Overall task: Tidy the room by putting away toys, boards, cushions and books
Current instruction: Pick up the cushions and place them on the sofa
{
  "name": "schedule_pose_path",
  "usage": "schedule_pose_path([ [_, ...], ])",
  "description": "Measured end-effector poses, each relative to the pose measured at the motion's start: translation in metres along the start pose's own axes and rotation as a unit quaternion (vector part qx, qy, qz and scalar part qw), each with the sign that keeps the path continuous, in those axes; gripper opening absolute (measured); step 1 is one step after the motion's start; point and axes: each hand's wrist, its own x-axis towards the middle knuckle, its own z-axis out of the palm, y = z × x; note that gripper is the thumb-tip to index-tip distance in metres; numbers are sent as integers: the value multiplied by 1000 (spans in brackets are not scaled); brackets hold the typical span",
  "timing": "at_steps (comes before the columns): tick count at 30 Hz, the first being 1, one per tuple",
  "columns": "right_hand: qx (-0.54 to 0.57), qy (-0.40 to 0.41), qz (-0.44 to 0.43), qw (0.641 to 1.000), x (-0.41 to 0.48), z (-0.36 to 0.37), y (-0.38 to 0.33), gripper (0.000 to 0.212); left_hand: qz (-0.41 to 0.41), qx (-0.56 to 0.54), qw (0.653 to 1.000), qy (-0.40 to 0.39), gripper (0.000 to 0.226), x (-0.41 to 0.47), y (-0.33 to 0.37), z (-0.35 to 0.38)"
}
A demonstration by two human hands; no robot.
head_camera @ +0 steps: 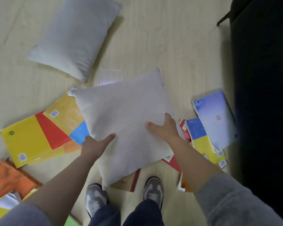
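Stood over the clutter on the floor (153, 46), a shoe (96, 198) to either side of a wooden board (122, 182). Held the near cushion (126, 118) from two sides. Gripped its left edge with the left hand (95, 145), thumb laid across the top and fingers tucked out of sight below. Gripped its right edge with the right hand (164, 128), thumb on the top face and fingers curled over the rim. Took it that way, most likely, to stop so soft and wide a thing from sagging or folding on the way up.

Held it low and tilted above the scattered books, over part of the orange and blue book (65, 111) on the left and part of a red book (185, 134) on the right. Could not tell whether clear of the floor or resting by its near corner beside the left shoe.

Saw the yellow and red book (31, 139) overlapped by the orange one, and the far cushion (72, 38) flat on the floor, well apart from both hands, probably a matter for a later trip. Noted too the pale blue book (214, 118) and the blue and yellow book (199, 139) lying just beside the dark furniture (265, 95), and the orange board (6, 178) at the lower left.

Judged the near cushion the sensible first pick: spread over the books, so better gone before gathering those.
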Motion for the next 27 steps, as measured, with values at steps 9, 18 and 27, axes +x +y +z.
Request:
schedule_pose_path([
  [9,-98,24,48,994,54,15,9,138,-44,-50,997,-38,98,57,-7,12],
  [18,-88,103,-17,991,57,-6,-1,60,-16,-96,995,21,93,40,15,28],
  [27,-131,179,-59,973,-36,-69,-15,28,51,-14,997,53,37,-44,25,-13],
])
